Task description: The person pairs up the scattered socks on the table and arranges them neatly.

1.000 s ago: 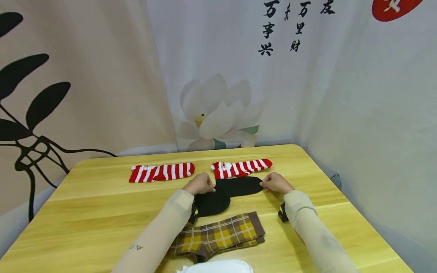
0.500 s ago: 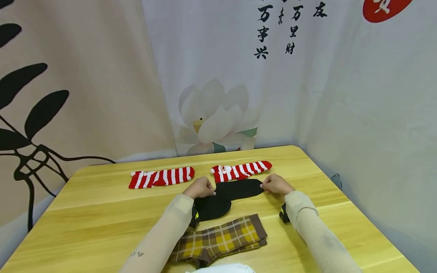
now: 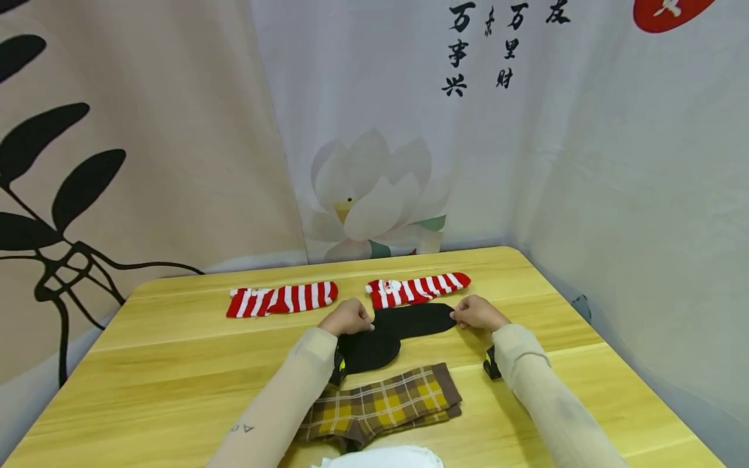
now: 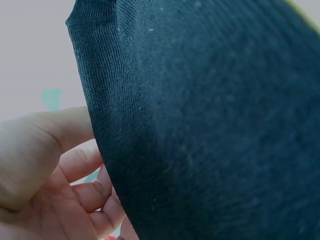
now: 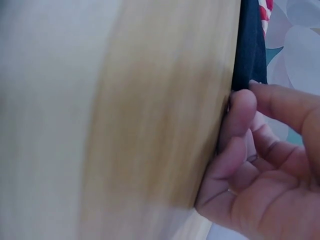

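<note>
Black sock fabric [image 3: 415, 320] lies on the table in the head view, with a rounded black part [image 3: 371, 351] nearer the person. My left hand [image 3: 349, 317] pinches the fabric at its left end, beside the rounded part. At the opposite, right end, my right hand [image 3: 480, 314] pinches the edge between thumb and fingertips. Dark ribbed knit [image 4: 200, 120] fills most of the left wrist view and hides the left fingertips. In the right wrist view the black edge [image 5: 250, 50] meets the right thumb and forefinger [image 5: 243, 102].
Behind the black fabric lie two red-and-white striped socks, one at left [image 3: 283, 299] and one at right [image 3: 418, 290]. Brown-and-yellow plaid socks [image 3: 380, 406] lie nearer the person, partly behind the left forearm. White fabric [image 3: 383, 457] shows at the bottom edge of the wooden table [image 3: 146, 364].
The head view tilts slightly and comes back. Both hands keep their pinch on the black sock, with hardly any movement.
</note>
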Demonstrator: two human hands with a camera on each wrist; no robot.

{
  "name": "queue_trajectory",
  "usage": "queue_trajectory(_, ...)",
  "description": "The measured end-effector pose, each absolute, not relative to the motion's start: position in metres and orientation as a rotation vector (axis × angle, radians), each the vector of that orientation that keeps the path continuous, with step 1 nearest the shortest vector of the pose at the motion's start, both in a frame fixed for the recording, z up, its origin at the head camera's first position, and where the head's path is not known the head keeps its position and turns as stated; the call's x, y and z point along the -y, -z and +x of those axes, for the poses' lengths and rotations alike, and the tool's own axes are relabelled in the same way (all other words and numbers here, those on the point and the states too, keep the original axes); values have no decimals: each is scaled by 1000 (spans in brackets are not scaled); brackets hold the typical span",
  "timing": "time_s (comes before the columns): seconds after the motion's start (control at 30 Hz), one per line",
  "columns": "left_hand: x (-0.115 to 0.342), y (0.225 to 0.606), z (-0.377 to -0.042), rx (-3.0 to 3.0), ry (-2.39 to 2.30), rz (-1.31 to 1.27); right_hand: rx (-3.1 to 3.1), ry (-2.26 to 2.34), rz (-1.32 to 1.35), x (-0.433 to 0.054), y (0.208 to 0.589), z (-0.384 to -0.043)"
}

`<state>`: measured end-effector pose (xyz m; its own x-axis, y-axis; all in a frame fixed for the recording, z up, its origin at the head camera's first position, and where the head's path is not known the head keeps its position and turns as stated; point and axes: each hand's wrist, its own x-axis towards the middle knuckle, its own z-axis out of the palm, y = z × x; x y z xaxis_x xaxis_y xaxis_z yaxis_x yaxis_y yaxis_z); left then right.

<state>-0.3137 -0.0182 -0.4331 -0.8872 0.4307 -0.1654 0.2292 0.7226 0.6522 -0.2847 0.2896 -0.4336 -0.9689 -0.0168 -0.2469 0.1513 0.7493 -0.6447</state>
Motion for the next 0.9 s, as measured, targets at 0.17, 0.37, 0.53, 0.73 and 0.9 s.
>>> queue_trajectory(0.17,17,433,-314,-2642,-926,510,-2706,1071,91,-290,433,-285)
queue_trajectory(0.37,16,435,-315,-2646,-932,496,-2665,1198,67,-291,433,-281)
queue_trajectory(0.53,18,436,-315,-2629,-937,513,-2667,1247,47,-289,435,-276)
queue_trajectory(0.73,20,431,-316,-2586,-1011,485,-2638,1321,62,-290,430,-274)
queue_trajectory(0.9,20,421,-316,-2554,-1100,455,-2619,1337,47,-294,428,-277)
